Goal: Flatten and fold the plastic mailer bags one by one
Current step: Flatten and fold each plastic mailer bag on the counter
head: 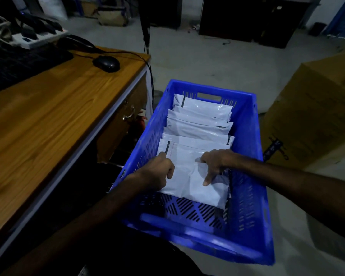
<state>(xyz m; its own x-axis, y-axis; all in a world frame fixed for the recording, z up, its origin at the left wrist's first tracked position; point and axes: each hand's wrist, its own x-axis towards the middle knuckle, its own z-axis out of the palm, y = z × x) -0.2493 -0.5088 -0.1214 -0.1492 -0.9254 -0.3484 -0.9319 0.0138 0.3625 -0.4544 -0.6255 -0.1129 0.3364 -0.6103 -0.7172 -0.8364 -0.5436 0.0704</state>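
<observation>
A: What sits farthest left?

B: A wooden desk [54, 108] with a dark keyboard [22, 62], a white power strip [38, 37] behind it, and a black mouse [106, 63] near the desk's right edge, its cable trailing over the side.

A: And beside the desk?

B: A blue perforated crate [245, 176] on the floor, holding a row of white folded mailer bags [199, 124] overlapping from the far end toward the near end.

A: Where are the 2 hands?

B: Both are inside the crate on the nearest mailer bag [189, 172]. The left hand [157, 172] is curled into a loose fist against that bag's left edge; whether it pinches the plastic I cannot tell. The right hand [213, 162] presses down on the bag with fingers bent, 1 finger extended toward the near edge.

A: Anything right of the crate?

B: A brown cardboard box [315, 110], close beside the crate.
</observation>
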